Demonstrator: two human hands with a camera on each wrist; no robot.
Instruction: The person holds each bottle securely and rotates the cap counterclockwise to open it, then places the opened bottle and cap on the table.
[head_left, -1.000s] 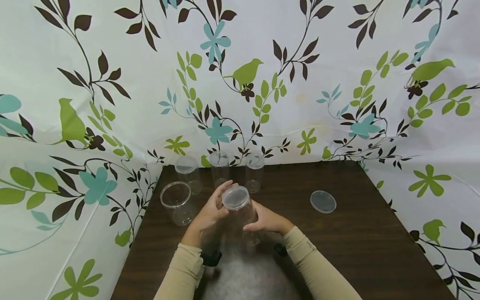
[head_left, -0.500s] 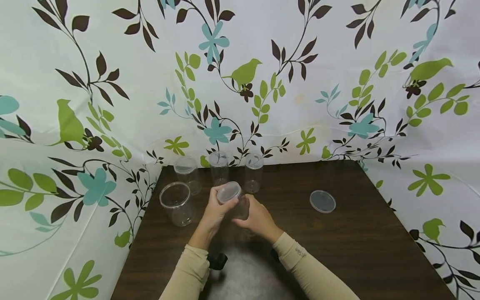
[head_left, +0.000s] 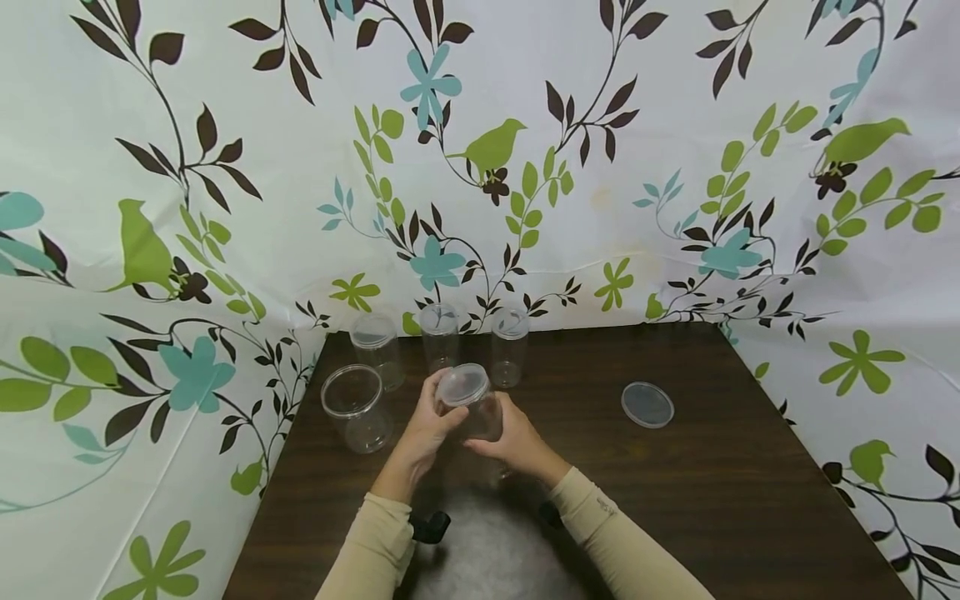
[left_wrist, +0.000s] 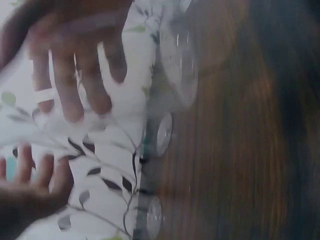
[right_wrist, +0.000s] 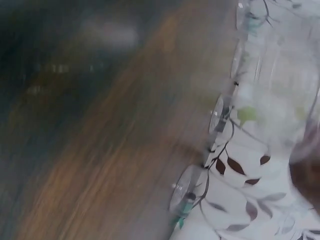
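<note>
A clear plastic jar (head_left: 483, 418) with a translucent lid (head_left: 462, 384) on its top is held above the table, leaning slightly left. My left hand (head_left: 422, 427) grips it near the lid, with the thumb along the front of the rim. Around the body's right side curls my right hand (head_left: 522, 440). Through the clear wall in the left wrist view, the fingers (left_wrist: 70, 75) of one hand show. The right wrist view has the blurred jar (right_wrist: 285, 85) at its right side.
Three capped clear jars stand along the table's back edge: a left one (head_left: 384, 354), a middle one (head_left: 440, 337) and a right one (head_left: 509, 350). Left of my hands is a wider, lidless jar (head_left: 366, 427). A loose lid (head_left: 647, 405) lies flat on the dark table (head_left: 720, 492), right side.
The held jar tilted left with both hands, then came partly back upright. My left thumb has moved up to the lid's rim, and my right hand has shifted left.
</note>
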